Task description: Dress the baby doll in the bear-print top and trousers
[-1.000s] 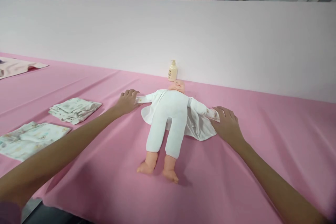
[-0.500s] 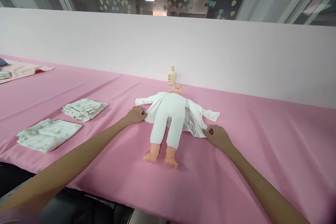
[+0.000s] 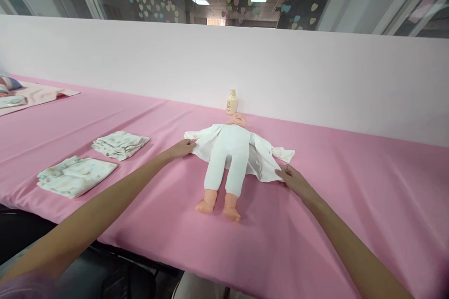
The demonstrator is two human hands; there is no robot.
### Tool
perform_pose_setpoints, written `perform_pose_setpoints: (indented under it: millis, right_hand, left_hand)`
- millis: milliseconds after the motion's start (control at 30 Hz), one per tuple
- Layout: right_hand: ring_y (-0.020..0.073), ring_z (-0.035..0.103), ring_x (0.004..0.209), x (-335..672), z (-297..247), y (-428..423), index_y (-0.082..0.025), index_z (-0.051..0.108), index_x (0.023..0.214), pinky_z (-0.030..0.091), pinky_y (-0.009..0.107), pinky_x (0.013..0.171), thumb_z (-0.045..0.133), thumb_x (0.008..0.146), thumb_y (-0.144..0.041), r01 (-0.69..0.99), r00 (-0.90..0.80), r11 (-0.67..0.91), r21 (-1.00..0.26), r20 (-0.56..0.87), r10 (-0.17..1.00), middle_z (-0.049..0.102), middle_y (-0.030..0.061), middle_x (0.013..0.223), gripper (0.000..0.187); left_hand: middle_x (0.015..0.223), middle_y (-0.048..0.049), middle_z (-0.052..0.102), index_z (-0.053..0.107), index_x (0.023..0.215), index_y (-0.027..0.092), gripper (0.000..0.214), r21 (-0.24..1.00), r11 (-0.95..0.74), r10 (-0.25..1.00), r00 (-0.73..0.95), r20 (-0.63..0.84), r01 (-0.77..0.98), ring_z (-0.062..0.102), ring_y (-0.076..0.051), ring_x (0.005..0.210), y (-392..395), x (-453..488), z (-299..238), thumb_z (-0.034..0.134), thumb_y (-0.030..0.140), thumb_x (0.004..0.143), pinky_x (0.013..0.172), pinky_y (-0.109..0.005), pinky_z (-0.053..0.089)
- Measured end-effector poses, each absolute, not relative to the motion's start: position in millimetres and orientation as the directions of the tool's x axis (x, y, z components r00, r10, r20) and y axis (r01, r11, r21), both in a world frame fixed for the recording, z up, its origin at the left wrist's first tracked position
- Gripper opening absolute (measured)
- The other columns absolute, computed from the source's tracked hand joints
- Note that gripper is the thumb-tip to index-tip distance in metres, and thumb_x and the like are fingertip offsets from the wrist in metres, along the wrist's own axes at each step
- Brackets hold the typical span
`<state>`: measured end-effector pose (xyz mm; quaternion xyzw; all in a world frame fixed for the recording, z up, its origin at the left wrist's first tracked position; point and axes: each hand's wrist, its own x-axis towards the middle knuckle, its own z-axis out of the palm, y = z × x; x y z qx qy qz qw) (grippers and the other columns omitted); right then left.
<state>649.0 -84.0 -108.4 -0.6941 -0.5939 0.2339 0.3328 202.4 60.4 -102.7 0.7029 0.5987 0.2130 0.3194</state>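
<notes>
A baby doll (image 3: 230, 147) with a white cloth body lies on its back on the pink-covered table, its feet toward me. A white baby jacket (image 3: 262, 163) is on its arms, the front spread open to both sides. My left hand (image 3: 182, 148) is closed on the jacket's edge at the left of the doll. At the lower right corner of the jacket, my right hand (image 3: 293, 178) pinches the other front edge. The doll's hands are hidden inside the sleeves.
A cream pump bottle (image 3: 232, 103) stands behind the doll's head, by the white wall (image 3: 315, 79). Two folded patterned cloths (image 3: 75, 175) lie to the left. Farther left is a pale pink mat (image 3: 45, 96) with things on it. The table's front edge is near me.
My right hand has drawn its jacket edge slightly outward to the right. My left hand has lifted its edge a little. The view has shifted slightly.
</notes>
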Motion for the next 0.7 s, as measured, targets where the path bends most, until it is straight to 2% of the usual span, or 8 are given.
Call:
perform_pose_setpoints:
  millis: [100, 200, 267, 367, 433, 533, 633, 700]
  right_hand:
    - [0.0179, 0.054, 0.069, 649, -102, -84, -0.025, 0.046, 0.076, 0.046, 0.031, 0.064, 0.076, 0.082, -0.056, 0.405, 0.131, -0.229, -0.885, -0.192, 0.973, 0.057, -0.0014, 0.074, 0.044]
    - [0.0149, 0.043, 0.068, 652, -95, -90, -0.024, 0.038, 0.073, 0.036, 0.029, 0.063, 0.081, 0.079, -0.058, 0.396, 0.112, -0.238, -0.887, -0.211, 0.971, 0.045, -0.0044, 0.071, 0.055]
    - [0.0141, 0.038, 0.068, 658, -92, -96, -0.024, 0.037, 0.072, 0.031, 0.028, 0.063, 0.080, 0.080, -0.057, 0.483, 0.108, -0.208, -0.850, -0.178, 0.978, 0.041, -0.0051, 0.071, 0.055]
    - [0.0142, 0.035, 0.068, 667, -87, -104, -0.023, 0.041, 0.074, 0.029, 0.028, 0.063, 0.079, 0.081, -0.057, 0.586, 0.071, -0.141, -0.798, -0.124, 0.990, 0.039, -0.0052, 0.071, 0.051]
    - [0.0151, 0.039, 0.068, 671, -86, -100, -0.024, 0.047, 0.078, 0.033, 0.028, 0.063, 0.075, 0.084, -0.064, 0.627, 0.095, -0.140, -0.766, -0.103, 0.990, 0.045, -0.0040, 0.072, 0.049]
    - [0.0200, 0.055, 0.076, 673, -87, -70, -0.025, 0.058, 0.093, 0.043, 0.032, 0.068, 0.064, 0.089, -0.073, 0.690, 0.259, -0.170, -0.704, 0.020, 0.966, 0.063, 0.0021, 0.087, 0.048]
    - [0.0286, 0.065, 0.101, 669, -85, -16, -0.023, 0.066, 0.113, 0.050, 0.040, 0.086, 0.057, 0.094, -0.067, 0.799, 0.266, -0.090, -0.595, 0.215, 0.940, 0.072, 0.0117, 0.115, 0.049]
    - [0.0338, 0.063, 0.117, 662, -80, 22, -0.022, 0.071, 0.109, 0.046, 0.047, 0.101, 0.054, 0.096, -0.060, 0.888, 0.195, -0.075, -0.454, 0.224, 0.955, 0.073, 0.0138, 0.123, 0.043]
  left_hand:
    - [0.079, -0.0047, 0.065, 0.045, 0.080, 0.024, 0.033, 0.769, -0.075, 0.969, 0.229, -0.095, 0.635, 0.063, -0.021, 0.072, 61, 201, -101, 0.057, 0.054, 0.087, 0.064, -0.033, 0.051]
    - [0.079, -0.0016, 0.061, 0.044, 0.082, 0.024, 0.035, 0.814, -0.071, 0.978, 0.201, -0.056, 0.576, 0.059, -0.018, 0.070, 61, 191, -103, 0.067, 0.050, 0.081, 0.064, -0.030, 0.048]
    - [0.086, -0.0009, 0.062, 0.050, 0.090, 0.023, 0.037, 0.800, -0.082, 0.988, 0.155, -0.014, 0.594, 0.058, -0.017, 0.071, 59, 182, -105, 0.074, 0.048, 0.075, 0.065, -0.029, 0.047]
    - [0.094, -0.0007, 0.065, 0.055, 0.099, 0.026, 0.041, 0.693, -0.118, 0.989, 0.149, 0.015, 0.711, 0.059, -0.019, 0.073, 57, 171, -108, 0.077, 0.050, 0.074, 0.067, -0.030, 0.048]
    - [0.098, -0.0032, 0.066, 0.056, 0.097, 0.026, 0.041, 0.600, -0.186, 0.981, 0.179, 0.072, 0.778, 0.063, -0.024, 0.082, 61, 172, -108, 0.077, 0.053, 0.074, 0.075, -0.035, 0.051]
    - [0.113, -0.0093, 0.067, 0.055, 0.089, 0.025, 0.041, 0.482, -0.270, 0.957, 0.176, 0.230, 0.834, 0.060, -0.035, 0.114, 80, 192, -100, 0.075, 0.058, 0.075, 0.096, -0.045, 0.050]
    - [0.121, -0.0123, 0.068, 0.059, 0.097, 0.025, 0.041, 0.513, -0.262, 0.951, 0.127, 0.282, 0.817, 0.054, -0.037, 0.128, 111, 228, -83, 0.066, 0.063, 0.085, 0.102, -0.048, 0.047]
    - [0.118, -0.0122, 0.071, 0.062, 0.104, 0.024, 0.044, 0.579, -0.253, 0.962, 0.140, 0.233, 0.775, 0.057, -0.036, 0.126, 132, 254, -71, 0.064, 0.065, 0.087, 0.098, -0.044, 0.048]
